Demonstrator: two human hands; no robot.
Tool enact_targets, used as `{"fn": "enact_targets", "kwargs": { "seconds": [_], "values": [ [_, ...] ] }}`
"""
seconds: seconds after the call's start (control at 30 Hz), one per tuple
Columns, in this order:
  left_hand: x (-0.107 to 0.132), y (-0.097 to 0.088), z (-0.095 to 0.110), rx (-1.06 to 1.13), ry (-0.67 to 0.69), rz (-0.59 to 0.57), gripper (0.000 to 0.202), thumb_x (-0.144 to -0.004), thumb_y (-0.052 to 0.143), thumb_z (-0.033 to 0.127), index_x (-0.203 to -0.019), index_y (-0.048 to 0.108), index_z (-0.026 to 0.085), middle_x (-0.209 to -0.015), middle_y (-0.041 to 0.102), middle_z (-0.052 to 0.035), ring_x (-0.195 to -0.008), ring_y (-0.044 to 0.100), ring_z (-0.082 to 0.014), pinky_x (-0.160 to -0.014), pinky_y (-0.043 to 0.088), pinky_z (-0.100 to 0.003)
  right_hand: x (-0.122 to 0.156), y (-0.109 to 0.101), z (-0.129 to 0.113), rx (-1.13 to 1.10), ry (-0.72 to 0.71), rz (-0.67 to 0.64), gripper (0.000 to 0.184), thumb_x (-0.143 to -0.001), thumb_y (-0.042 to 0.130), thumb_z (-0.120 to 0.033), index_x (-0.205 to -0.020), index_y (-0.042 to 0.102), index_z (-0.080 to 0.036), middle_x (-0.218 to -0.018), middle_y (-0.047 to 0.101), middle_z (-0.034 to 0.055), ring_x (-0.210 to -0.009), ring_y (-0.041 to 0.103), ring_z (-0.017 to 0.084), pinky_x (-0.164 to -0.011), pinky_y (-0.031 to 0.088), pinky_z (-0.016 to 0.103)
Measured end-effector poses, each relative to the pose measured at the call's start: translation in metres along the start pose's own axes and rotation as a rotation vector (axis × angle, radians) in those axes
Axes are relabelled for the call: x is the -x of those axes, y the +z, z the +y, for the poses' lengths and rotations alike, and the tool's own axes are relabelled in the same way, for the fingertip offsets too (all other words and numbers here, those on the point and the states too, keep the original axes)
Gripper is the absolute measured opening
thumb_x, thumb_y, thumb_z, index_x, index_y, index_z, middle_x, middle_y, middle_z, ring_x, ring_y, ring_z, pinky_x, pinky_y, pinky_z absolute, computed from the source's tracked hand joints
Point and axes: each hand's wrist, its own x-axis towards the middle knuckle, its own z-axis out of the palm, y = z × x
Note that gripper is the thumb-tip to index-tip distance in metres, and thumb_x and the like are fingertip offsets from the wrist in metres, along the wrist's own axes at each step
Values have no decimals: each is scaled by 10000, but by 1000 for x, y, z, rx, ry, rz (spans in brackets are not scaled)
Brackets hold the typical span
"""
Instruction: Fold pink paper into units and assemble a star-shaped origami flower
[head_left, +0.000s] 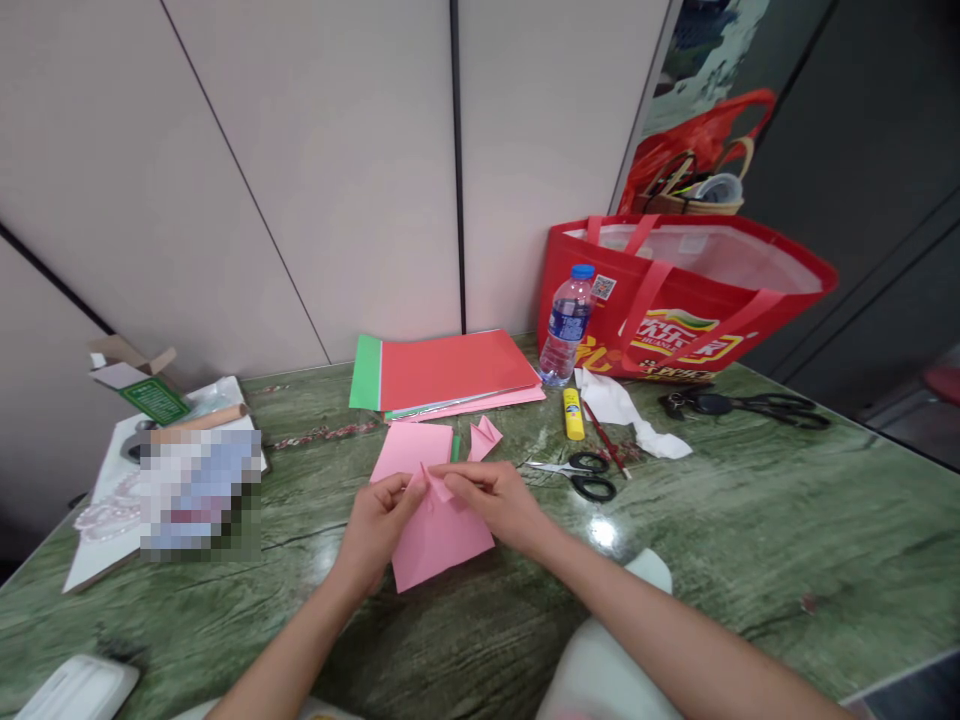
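A sheet of pink paper (441, 545), partly folded at its far end, is held between both hands just above the green table. My left hand (381, 520) pinches its far left side, thumb on top. My right hand (499, 500) pinches the folded part from the right with thumb and fingers. A small peak of folded paper sticks up between the fingertips. Beyond the hands lies another pink sheet (412, 447), its near edge hidden by them. Beside that sits a small folded pink paper piece (484, 437). The fingertips hide part of the fold.
A stack of coloured paper (457, 365) lies against the wall. To the right are scissors (589, 478), a yellow glue stick (573, 414), a dark red pencil (606, 438), crumpled tissue (634, 412), a water bottle (568, 325) and a red bag (675, 300). A green box (156, 400) stands left.
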Motion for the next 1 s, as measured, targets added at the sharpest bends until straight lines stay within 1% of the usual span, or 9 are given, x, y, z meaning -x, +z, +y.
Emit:
{"fn": "enact_targets", "kwargs": {
  "seconds": [0.1, 0.17, 0.23, 0.37, 0.53, 0.7, 0.83, 0.93, 1.0],
  "values": [
    [0, 0, 0, -66, 11, -20, 351, -691, 595, 467, -719, 596, 118, -549, 504, 23, -488, 433, -89, -437, 309, -175, -1, 0, 6, -155, 136, 34, 209, -692, 617, -274, -872, 658, -175, -779, 691, 25, -678, 605, 141, -635, 456, 263],
    [0, 0, 0, -88, 22, -36, 344, -699, 584, 467, -691, 582, 123, -561, 504, 21, -495, 422, -87, -436, 300, -172, -2, 0, 10, -286, 217, 58, 271, -632, 679, -269, -878, 623, -170, -740, 676, 8, -621, 580, 108, -602, 429, 229],
    [0, 0, 1, -93, 38, -46, 339, -703, 578, 464, -665, 575, 127, -570, 504, 20, -501, 410, -84, -435, 290, -170, -2, 0, 12, -329, 272, 72, 292, -590, 713, -285, -833, 617, -155, -687, 651, -6, -574, 542, 85, -574, 402, 210],
    [2, 3, 4, -90, 39, -43, 328, -682, 598, 456, -650, 592, 130, -567, 505, 22, -502, 401, -84, -422, 271, -166, -2, -1, 13, -315, 311, 43, 279, -545, 734, -353, -669, 631, -125, -592, 595, -22, -511, 474, 67, -528, 359, 207],
    [4, 5, 7, -64, 10, -68, 320, -666, 617, 441, -628, 590, 125, -560, 519, 21, -493, 415, -81, -429, 289, -167, -3, -2, 10, -374, 392, 116, 354, -433, 786, -363, -646, 635, -124, -575, 597, -19, -491, 474, 71, -519, 363, 217],
    [4, 4, 6, -49, -28, -98, 318, -646, 640, 420, -725, 630, 112, -604, 571, -8, -524, 469, -107, -465, 345, -193, -3, -3, 7, -395, 435, 140, 404, -332, 819, -314, -632, 627, -124, -566, 603, -20, -488, 490, 74, -527, 389, 221],
    [4, 4, 6, -67, -24, -92, 305, -649, 637, 408, -726, 639, 113, -593, 576, -7, -518, 471, -110, -456, 337, -191, -3, -4, 8, -389, 455, 125, 410, -320, 820, -306, -620, 606, -126, -544, 590, -30, -479, 490, 72, -519, 392, 218],
    [3, 5, 5, -104, 13, -77, 279, -647, 638, 394, -697, 642, 120, -559, 548, 14, -480, 422, -88, -422, 288, -175, -3, -3, 10, -372, 460, 112, 406, -331, 815, -325, -607, 587, -132, -541, 582, -33, -466, 479, 72, -506, 389, 221],
    [3, 5, 5, -122, 35, -75, 262, -647, 641, 379, -689, 641, 120, -545, 526, 23, -473, 402, -81, -413, 268, -169, -2, -3, 10, -339, 443, 109, 403, -368, 805, -339, -625, 564, -142, -520, 558, -46, -446, 456, 68, -481, 372, 214]
  ]
}}
